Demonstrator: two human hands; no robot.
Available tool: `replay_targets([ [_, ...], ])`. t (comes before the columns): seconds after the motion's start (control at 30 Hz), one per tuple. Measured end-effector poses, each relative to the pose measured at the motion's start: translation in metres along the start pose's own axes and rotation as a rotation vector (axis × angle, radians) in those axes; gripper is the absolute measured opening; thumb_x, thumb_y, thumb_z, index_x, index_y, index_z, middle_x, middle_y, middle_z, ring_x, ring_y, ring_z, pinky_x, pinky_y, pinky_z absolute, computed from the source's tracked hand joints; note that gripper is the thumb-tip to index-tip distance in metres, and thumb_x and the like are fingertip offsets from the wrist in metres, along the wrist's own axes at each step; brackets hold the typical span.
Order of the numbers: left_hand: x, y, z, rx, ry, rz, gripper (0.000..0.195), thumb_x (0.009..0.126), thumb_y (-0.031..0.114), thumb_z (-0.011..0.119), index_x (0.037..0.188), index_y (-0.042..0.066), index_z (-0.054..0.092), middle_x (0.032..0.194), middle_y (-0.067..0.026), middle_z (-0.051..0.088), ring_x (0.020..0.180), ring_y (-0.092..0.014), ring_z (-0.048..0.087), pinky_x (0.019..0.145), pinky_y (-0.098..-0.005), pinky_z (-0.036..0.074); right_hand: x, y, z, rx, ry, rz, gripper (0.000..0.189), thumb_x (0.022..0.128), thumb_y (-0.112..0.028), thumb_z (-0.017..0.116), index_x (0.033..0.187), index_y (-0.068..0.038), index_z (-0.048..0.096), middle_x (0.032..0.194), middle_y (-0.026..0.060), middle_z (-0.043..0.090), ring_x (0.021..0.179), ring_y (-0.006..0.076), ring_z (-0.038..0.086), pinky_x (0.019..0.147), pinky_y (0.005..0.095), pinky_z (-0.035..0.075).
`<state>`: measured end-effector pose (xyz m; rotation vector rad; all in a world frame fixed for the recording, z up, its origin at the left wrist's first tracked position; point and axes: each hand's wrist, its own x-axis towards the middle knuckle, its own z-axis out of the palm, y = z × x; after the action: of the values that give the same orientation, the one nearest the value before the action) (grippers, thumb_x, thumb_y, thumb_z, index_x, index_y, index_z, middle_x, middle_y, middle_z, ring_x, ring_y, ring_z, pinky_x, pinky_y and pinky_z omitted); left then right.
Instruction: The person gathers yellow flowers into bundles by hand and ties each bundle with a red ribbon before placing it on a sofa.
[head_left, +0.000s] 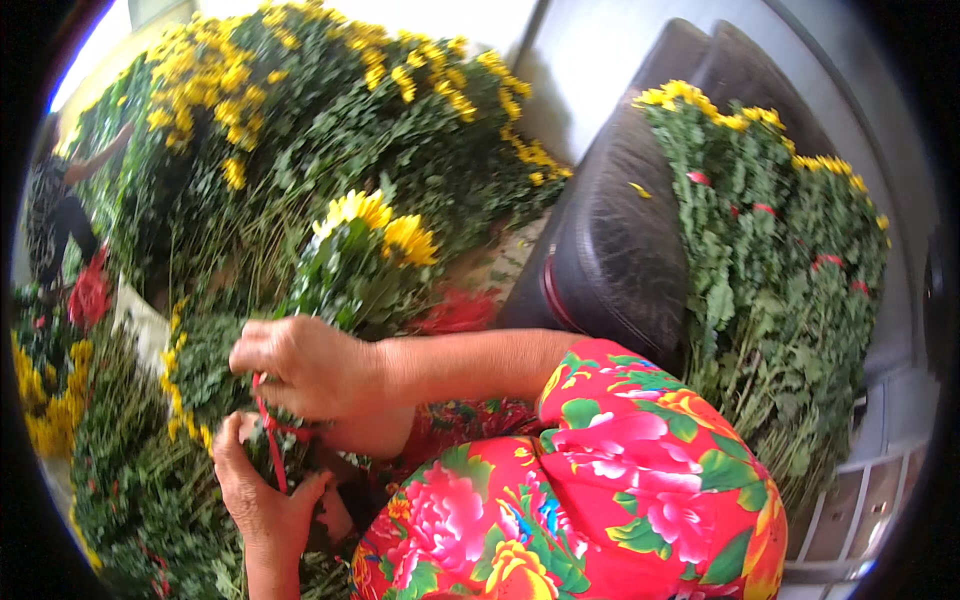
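Note:
My right hand (311, 367) pinches one part of a red plastic tie (271, 424), which crosses in a knot or loop around chrysanthemum stems. Below it, my left hand (259, 480) is curved about the tie, thumb and fingers apart; whether it grips the strand or stems cannot be told. The bunch of yellow chrysanthemums (360, 232) points away from me, its blooms beyond my right hand. My forearm and hands hide most of its stems. More loose red ties (457, 309) lie past my right forearm.
A large heap of yellow chrysanthemums (360, 135) fills the far side. Tied bunches (780, 262) lean at right beside a dark leather seat (615, 225). More bunches (142, 465) lie at left. A person (60, 195) stands at far left near a red tie bundle (90, 292).

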<state>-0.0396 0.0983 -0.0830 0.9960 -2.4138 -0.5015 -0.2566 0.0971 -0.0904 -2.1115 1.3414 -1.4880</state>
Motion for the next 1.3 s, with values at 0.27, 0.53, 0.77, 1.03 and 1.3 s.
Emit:
replay_targets([
  [0.27, 0.05, 0.002, -0.035, -0.711, -0.268, -0.171, 0.053, 0.069, -0.003, 0.07, 0.121, 0.0, 0.057, 0.1, -0.0046, 0.067, 0.09, -0.014, 0.063, 0.083, -0.0298, 0.052, -0.086, -0.051, 0.006, 0.235, -0.433, 0.252, 0.03, 0.085, -0.027, 0.076, 0.085, 0.001, 0.065, 0.072, 0.0162, 0.065, 0.072, 0.033, 0.066, 0.069, 0.0437, 0.052],
  [0.53, 0.141, 0.122, -0.051, -1.106, -0.165, 0.314, 0.051, 0.096, 0.017, 0.064, 0.142, 0.001, 0.05, 0.126, -0.0103, 0.062, 0.116, -0.018, 0.058, 0.101, -0.033, 0.045, -0.013, -0.073, -0.026, 0.812, 0.547, 0.214, 0.048, 0.085, -0.014, 0.079, 0.128, -0.003, 0.061, 0.116, 0.0033, 0.069, 0.105, 0.0132, 0.062, 0.095, 0.0335, 0.052],
  [0.77, 0.144, 0.068, -0.041, -0.727, -0.051, 0.357, 0.053, 0.091, 0.019, 0.067, 0.139, 0.002, 0.052, 0.132, -0.0142, 0.059, 0.117, -0.02, 0.057, 0.095, -0.0358, 0.048, -0.028, -0.177, -0.342, -0.677, 0.522, 0.547, 0.06, 0.089, -0.028, 0.078, 0.139, -0.001, 0.058, 0.117, 0.0143, 0.073, 0.109, 0.0195, 0.067, 0.101, 0.0343, 0.051],
  [1.03, 0.143, -0.092, -0.019, -0.588, -0.144, -0.037, 0.046, 0.089, 0.022, 0.07, 0.128, 0.001, 0.057, 0.114, -0.0079, 0.064, 0.088, -0.012, 0.058, 0.076, -0.0307, 0.05, -0.184, -0.241, -0.49, -1.803, 0.516, 0.749, 0.089, 0.078, -0.027, 0.082, 0.155, -0.014, 0.04, 0.126, 0.0198, 0.069, 0.112, 0.0324, 0.069, 0.097, 0.0422, 0.054],
  [1.3, 0.111, -0.137, 0.005, -0.677, -0.296, -0.187, 0.05, 0.088, 0.024, 0.071, 0.131, 0.004, 0.058, 0.129, -0.0089, 0.059, 0.097, -0.015, 0.06, 0.082, -0.0333, 0.053, -0.302, -0.098, -0.388, -1.605, 0.48, 1.571, 0.074, 0.084, -0.037, 0.075, 0.148, -0.021, 0.042, 0.107, 0.0194, 0.072, 0.1, 0.0393, 0.07, 0.088, 0.0513, 0.055],
])
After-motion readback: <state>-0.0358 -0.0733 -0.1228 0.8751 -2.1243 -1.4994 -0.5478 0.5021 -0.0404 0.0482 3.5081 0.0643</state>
